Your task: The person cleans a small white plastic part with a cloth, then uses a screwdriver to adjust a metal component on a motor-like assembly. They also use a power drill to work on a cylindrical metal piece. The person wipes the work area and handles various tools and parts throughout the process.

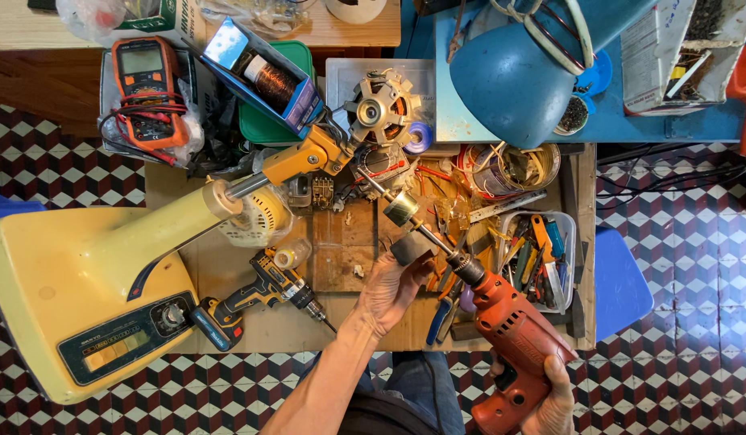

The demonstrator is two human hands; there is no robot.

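Note:
My right hand [550, 399] grips the handle of a red electric drill [514, 334] at the lower right. A long metal shaft [425, 234] is clamped in its chuck and points up-left toward a fan motor [381, 109]. The shaft carries a brass-coloured cylinder [401, 208] and a dark grey cylinder [411, 248]. My left hand [389, 290] sits just below the dark cylinder, fingers wrapped on its lower side. The motor sits on an orange neck joined to a pale yellow fan base [83, 298] lying at the left.
A wooden workbench [272, 326] holds a yellow-black cordless drill [256, 298], a clear tray of hand tools [542, 258], a bowl of wire [506, 169] and an orange multimeter [147, 89]. A blue lamp shade [510, 76] hangs over the back. Checkered floor tiles surround the bench.

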